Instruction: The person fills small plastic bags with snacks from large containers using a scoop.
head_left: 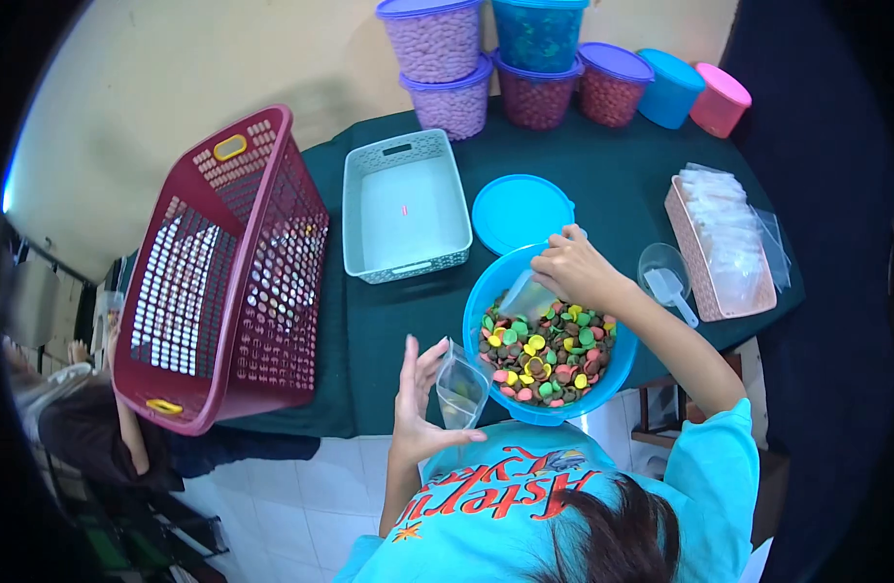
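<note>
In the head view, the left hand grips a clear bag between thumb and fingers, its mouth spread open and facing up. Something small and yellowish shows low in the bag, too blurred to tell. The right hand is closed on a clear cup, tilted down among the candies in the blue tub. These are brown, green, yellow and pink. The tub stands just right of the left hand and under the right one, at the near edge of the green cloth.

Just beyond the right hand lies a round blue lid. To that hand's right, a clear bowl has a white scoop in it, its handle over the rim. Further right, a pink box is filled with clear packets.

Beyond the left hand sits a pale tray with a small red bit in it. Well to that hand's left, a tall maroon basket stands tilted, and past it another person's arm shows. Farthest from both hands, lidded tubs line the back, some stacked in twos.
</note>
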`<state>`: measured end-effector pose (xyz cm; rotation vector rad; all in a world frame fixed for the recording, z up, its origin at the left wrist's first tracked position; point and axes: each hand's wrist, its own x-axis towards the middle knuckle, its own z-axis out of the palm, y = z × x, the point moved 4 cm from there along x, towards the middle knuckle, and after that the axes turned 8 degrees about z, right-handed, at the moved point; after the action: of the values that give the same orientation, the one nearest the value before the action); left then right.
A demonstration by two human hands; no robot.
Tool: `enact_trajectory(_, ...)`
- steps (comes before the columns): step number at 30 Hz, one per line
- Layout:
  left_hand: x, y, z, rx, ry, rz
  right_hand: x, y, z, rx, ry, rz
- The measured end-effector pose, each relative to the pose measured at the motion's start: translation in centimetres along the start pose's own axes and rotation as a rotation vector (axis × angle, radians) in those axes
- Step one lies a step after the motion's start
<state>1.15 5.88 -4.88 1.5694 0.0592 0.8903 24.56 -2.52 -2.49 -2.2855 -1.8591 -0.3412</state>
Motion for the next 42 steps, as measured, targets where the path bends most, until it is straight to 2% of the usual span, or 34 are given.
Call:
enact_trajectory(3, -1.0, -1.1, -0.2, 0.007, -0.054, -0.127, 0.1, -0.2, 0.2, 0.097, -0.102, -0.060)
enact_trajectory(5, -1.4, -1.4, -0.1, 0.033, -0.020, -0.098, 0.0, -0.8, 0.7, 0.123, -0.133, -0.114)
enact_trajectory(6, -1.6, -1.3, 0.1, 0.053, -0.004, -0.071, 0.0, -1.1, 0.9, 0.175, -0.075, -0.136)
enact_trajectory(8, -2.0, -0.8, 1.2, 0.053, 0.084, -0.113, 0.3, -1.1, 0.8, 0.236, -0.014, -0.181)
enact_trajectory(10, -2.6, -0.5, 1.7, -0.070, 0.319, -0.197, 0.8, -0.7, 0.8, 0.266, -0.116, -0.151)
enact_trajectory(14, -3.7, 0.0, 2.1, -0.015, 0.429, -0.153, 0.8, -0.3, 0.6, 0.326, -0.160, -0.242)
enact_trajectory(17, -4.3, 1.4, 2.3, 0.097, 0.391, -0.100, 0.4, 0.0, 0.2, 0.325, -0.334, -0.319)
enact_trajectory(21, -5.4, 2.0, 2.4, 0.174, 0.389, -0.071, 0.3, -0.6, 0.7, 0.230, -0.310, -0.344)
enact_trajectory(24, -6.0, 2.3, 3.3, 0.286, 0.356, -0.077, 0.1, -1.7, 1.4, 0.294, -0.282, -0.355)
enact_trajectory(26, -6.2, 2.7, 3.8, 0.176, 0.614, -0.141, 0.4, -1.8, 0.3, 0.326, -0.286, -0.403)
enact_trajectory(28, -6.2, 3.2, 3.8, 0.158, 0.692, -0.128, 0.5, -1.4, 0.8, 0.270, -0.547, -0.326)
enact_trajectory(30, -7.0, 3.1, 3.1, 0.166, 0.796, -0.114, 0.1, -1.3, 1.8, 0.369, -0.585, -0.370)
enact_trajectory(35, -6.7, 3.0, 2.8, 0.141, 0.812, -0.100, -0.5, -0.9, 2.4, 0.380, -0.695, -0.329)
enact_trajectory(37, -5.9, 2.7, 2.8, 0.182, 0.702, -0.112, -0.5, -0.5, 2.4, 0.411, -0.728, -0.344)
enact_trajectory(39, -4.9, 2.7, 3.0, 0.203, 0.607, -0.120, -0.4, 0.0, 2.0, 0.596, -0.688, -0.310)
enact_trajectory(42, -3.0, 2.7, 3.4, 0.233, 0.463, -0.118, 0.1, 0.9, 0.0, 0.641, -0.638, -0.223)
